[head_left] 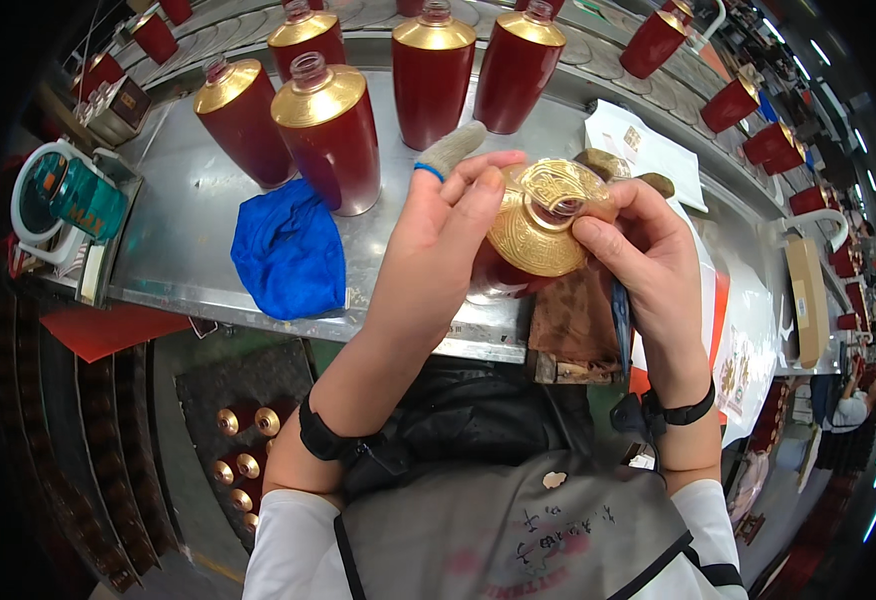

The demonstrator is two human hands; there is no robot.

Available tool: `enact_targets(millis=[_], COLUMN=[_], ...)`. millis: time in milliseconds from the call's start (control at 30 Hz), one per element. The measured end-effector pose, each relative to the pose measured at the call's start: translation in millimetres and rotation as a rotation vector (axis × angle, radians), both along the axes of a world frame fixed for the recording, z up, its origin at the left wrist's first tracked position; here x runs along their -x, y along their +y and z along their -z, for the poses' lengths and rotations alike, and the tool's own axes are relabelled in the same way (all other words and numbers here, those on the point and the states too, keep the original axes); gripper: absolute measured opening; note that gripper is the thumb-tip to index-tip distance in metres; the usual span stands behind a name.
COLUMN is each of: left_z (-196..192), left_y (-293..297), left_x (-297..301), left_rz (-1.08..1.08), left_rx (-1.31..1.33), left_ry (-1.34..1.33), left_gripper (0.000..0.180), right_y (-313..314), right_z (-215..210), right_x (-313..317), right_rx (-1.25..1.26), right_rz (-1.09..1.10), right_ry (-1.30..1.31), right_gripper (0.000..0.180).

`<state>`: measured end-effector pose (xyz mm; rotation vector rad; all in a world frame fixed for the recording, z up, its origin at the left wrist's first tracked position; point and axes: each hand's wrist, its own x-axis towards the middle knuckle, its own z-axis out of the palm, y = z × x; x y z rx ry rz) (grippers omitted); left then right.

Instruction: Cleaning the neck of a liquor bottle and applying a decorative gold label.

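A dark red bottle (503, 278) with a gold, patterned shoulder stands in front of me at the bench's near edge. A clear-edged gold patterned film (561, 180) lies over the shoulder beside the bottle's mouth. My left hand (446, 220) pinches the film's left side between thumb and fingers; its index finger, in a grey finger cot with a blue rim, points away. My right hand (650, 245) pinches the film's right edge, its thumb near the mouth. Brownish finger cots (655, 184) show beyond my right hand. Most of the bottle's body is hidden.
Several red bottles (328, 140) with plain gold shoulders stand beyond my left hand. A blue cloth (290, 250) lies left, a brown cloth pad (573, 320) near the front edge. White sheets (748, 350) lie right. A conveyor (568, 60) carries bottles behind; a teal jug (83, 205) stands far left.
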<state>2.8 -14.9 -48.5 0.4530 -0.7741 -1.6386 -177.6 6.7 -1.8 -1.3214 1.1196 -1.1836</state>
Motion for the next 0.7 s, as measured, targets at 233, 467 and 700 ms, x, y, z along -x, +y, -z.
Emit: enact_targets(millis=[233,467,700], left_z=[2.9,0.7,-1.7], left_y=[11.1,11.1,13.7], left_x=[7.1,9.9,11.0], left_rz=[-0.112,-0.1,-0.089], left_rx=[0.196,0.233,0.188], left_ry=[-0.257,-0.387,-0.361], left_gripper=[0.074,0.074,0.077], right_y=[-6.3,-11.8,-12.0], right_z=[-2.0,9.6,12.8], right_x=[8.4,10.2,11.5], right_rx=[-0.001,0.026,0.022], right_rz=[-0.108,-0.008,-0.02], right_ry=[-0.103,0.016,-0.054], right_gripper=[0.015,0.016,0.016])
